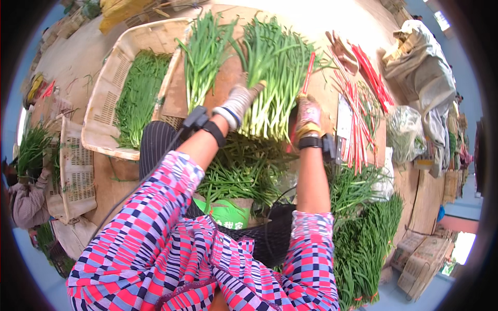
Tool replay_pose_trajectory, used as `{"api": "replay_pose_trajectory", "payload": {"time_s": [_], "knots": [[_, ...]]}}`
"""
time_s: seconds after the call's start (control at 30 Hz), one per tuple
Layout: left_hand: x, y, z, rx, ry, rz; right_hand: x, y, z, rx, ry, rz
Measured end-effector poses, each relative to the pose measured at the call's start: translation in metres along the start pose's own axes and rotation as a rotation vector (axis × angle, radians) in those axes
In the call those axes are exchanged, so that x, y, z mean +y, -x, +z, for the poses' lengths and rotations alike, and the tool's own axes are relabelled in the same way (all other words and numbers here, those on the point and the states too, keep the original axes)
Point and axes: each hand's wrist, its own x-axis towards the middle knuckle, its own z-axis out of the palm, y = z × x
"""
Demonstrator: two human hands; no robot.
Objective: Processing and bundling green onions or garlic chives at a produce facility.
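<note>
My left hand [242,97], in a pale knitted glove, is at the left side of a pile of leafy green stalks [278,77] on the board. Some stalks pass between its thumb and fingers; other fingertips are hidden among leaves. My right hand [308,112], in a stained glove, is just right of the pile and holds a red strip [309,70] that points away from me. A smaller bunch of green stalks [202,62] lies to the left. Right of my right hand are a wide-bladed knife [343,120] and loose red strips [356,134].
A plastic crate [95,116] with greens [142,93] stands at left. Loose greens [241,177] lie below the board by my lap. Bundled greens [362,248] are stacked at lower right. A clear bag [405,134] and grey cloth [432,89] are at right. Another person's sleeve [31,204] shows far left.
</note>
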Motion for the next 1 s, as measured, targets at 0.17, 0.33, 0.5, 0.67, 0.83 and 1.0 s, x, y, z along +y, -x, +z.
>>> {"api": "replay_pose_trajectory", "payload": {"time_s": [0.17,0.33,0.5,0.67,0.83,1.0], "knots": [[-0.013,0.021,0.022,-0.137,0.332,0.061,0.011,0.028,0.034,0.233,0.207,0.233],[-0.032,0.054,0.023,-0.127,-0.100,0.096,0.018,0.070,0.007,0.119,-0.074,0.093],[-0.029,0.047,0.008,0.012,-0.342,0.150,0.008,0.075,-0.020,0.119,0.183,0.017],[-0.023,0.045,-0.020,-0.003,-0.054,0.120,-0.028,0.085,-0.043,0.229,0.178,-0.128],[-0.014,0.070,-0.045,0.369,-0.127,0.306,-0.081,0.134,-0.045,0.036,0.387,-0.021],[-0.028,0.150,-0.055,-0.376,0.519,0.203,-0.082,0.206,-0.006,-0.505,0.339,0.248]]}}
